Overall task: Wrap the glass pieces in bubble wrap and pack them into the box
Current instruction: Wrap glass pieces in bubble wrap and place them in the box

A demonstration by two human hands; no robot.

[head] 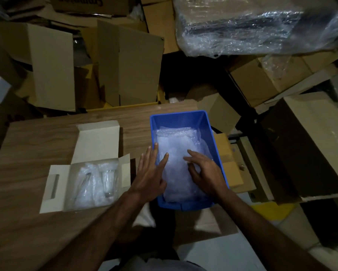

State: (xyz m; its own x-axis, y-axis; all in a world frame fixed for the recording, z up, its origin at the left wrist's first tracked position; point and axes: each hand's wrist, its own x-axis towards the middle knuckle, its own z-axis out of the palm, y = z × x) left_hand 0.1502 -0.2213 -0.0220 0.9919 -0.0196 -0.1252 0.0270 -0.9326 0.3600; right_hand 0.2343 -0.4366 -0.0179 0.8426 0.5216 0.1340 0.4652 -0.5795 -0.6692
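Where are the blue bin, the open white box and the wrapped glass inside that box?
blue bin (pixel 213 145): head view, on its right wall.
white box (pixel 96 142): head view, on the raised lid flap.
wrapped glass (pixel 108 179): head view, on the right bundle, mid-body.

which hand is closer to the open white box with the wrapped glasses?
Left. The left hand lies flat over the blue bin's left rim, just right of the white box. The right hand is farther right, inside the bin on the bubble wrap.
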